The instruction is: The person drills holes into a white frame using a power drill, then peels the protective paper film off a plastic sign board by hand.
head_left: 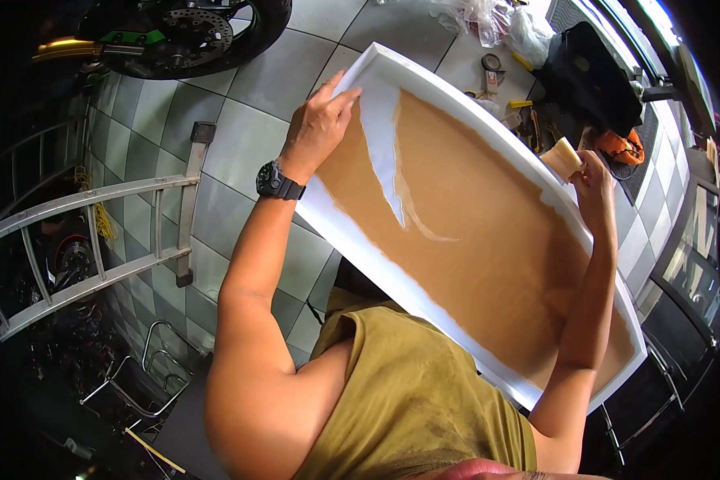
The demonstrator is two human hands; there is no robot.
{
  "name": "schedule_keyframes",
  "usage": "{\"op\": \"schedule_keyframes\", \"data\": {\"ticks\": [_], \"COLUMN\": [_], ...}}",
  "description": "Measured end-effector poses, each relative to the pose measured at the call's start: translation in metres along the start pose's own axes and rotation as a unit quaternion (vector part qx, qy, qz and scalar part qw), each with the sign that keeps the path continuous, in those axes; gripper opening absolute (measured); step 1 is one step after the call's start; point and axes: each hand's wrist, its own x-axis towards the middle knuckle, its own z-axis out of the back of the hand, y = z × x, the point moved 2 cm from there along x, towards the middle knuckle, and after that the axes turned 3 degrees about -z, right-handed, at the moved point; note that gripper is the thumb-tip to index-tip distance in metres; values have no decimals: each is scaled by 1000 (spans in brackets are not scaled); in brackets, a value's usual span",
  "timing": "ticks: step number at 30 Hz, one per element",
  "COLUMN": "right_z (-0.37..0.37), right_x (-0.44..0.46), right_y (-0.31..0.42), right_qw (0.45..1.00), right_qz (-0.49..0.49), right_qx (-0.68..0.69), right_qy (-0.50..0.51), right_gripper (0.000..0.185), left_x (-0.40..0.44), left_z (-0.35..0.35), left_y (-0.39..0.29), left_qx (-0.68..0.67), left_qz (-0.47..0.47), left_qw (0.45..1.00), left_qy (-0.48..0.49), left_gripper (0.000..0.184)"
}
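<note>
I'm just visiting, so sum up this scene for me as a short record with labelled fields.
Left hand: wearing a dark watch, touching the panel's edge
Right hand: holding a pale yellow piece, perhaps a roll
Panel: white, raised rim, large brown area inside
Brown area: ragged edges, white gap near the left hand
Nearby: ladder, motorcycle wheel, black bag
Floor: light and dark tiles

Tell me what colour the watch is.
The watch is black, strap and case alike; the head view shows it best.

passage: floor tiles [244, 132] between ladder [96, 194] and white rim [456, 94] | obstacles: motorcycle wheel [274, 32], black item [590, 76]
</note>
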Motion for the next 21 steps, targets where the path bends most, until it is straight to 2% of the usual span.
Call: {"op": "schedule_keyframes", "data": {"ticks": [5, 7, 10, 16, 21], "right_z": [0, 1, 0, -1, -1], "right_x": [0, 0, 1, 1, 1], "right_y": [-1, 0, 0, -2, -3], "right_qw": [1000, 1000, 1000, 1000, 1000], "right_qz": [-12, 3, -6, 3, 8], "right_qx": [-4, -6, -8, 11, 2], "right_qy": [9, 3, 12, 15, 6], "right_gripper": [24, 24, 23, 22, 22], "left_x": [-7, -8, -4, 13, 23], "left_z": [-1, 2, 6, 7, 4], "left_y": [6, 6, 5, 10, 8], "left_qx": [11, -26, -53, -50, -42], "left_qz": [-38, 5, 34, 31, 40], "left_qw": [999, 999, 998, 996, 995], "left_qy": [8, 36, 7, 66, 80], "left_gripper": [35, 30, 22, 17, 12]}}
